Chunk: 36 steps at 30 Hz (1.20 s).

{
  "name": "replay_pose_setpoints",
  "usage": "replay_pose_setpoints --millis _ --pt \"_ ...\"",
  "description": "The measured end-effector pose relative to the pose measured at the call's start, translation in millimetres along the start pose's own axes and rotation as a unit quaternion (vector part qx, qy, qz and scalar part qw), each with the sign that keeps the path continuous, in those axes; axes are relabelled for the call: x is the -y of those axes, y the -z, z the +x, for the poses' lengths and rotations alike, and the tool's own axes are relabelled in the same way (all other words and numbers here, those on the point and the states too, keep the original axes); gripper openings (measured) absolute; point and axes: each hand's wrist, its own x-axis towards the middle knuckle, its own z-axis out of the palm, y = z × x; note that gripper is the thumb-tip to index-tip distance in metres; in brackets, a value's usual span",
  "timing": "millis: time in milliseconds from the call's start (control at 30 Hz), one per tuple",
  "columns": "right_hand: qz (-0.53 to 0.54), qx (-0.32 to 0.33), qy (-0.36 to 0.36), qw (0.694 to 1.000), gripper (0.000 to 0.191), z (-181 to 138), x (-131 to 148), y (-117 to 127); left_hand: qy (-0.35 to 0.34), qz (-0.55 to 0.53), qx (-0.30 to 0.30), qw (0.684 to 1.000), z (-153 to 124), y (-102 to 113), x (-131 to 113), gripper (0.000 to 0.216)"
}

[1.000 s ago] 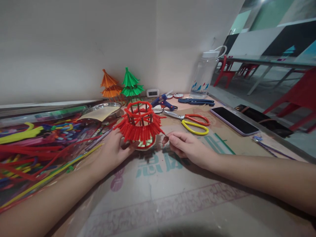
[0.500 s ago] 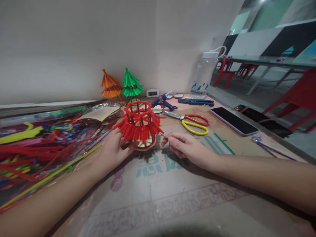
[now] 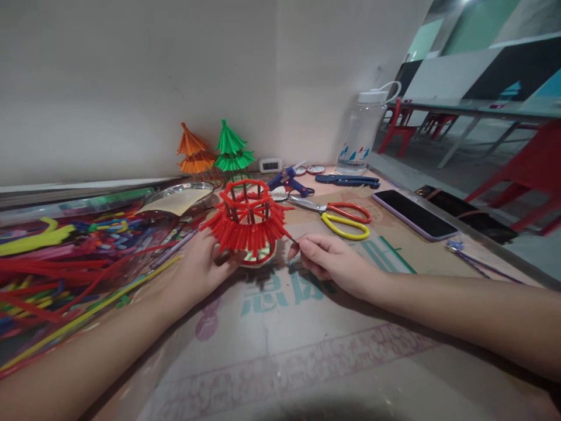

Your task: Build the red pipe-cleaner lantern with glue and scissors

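Observation:
A red pavilion-like model made of pipe cleaners stands in front of me, with a fringed skirt, dark posts and an open hexagonal ring on top. My left hand is closed on its lower left side, the thumb at the base and some fingers hidden behind the fringe. On the right, my right hand pinches a thin dark stick-like piece, its tip at the right edge of the red fringe. Whether that piece is joined to the fringe I cannot tell.
Loose pipe cleaners fill the left side. Orange and green models stand at the wall. Scissors, a glue gun, blue pliers, a phone and a bottle lie or stand to the right.
My right fingers have shifted very slightly at the fringe's right edge, and the thin piece shows a little differently. My left hand and the red model look the same.

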Motion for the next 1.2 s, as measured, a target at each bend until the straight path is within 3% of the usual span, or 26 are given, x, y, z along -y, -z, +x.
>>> replay_pose_setpoints --millis 1200 --pt "0.008 -0.004 -0.009 1.000 0.043 -1.0 4.3 -1.2 0.012 -0.016 0.002 1.000 2.1 1.0 -4.5 0.016"
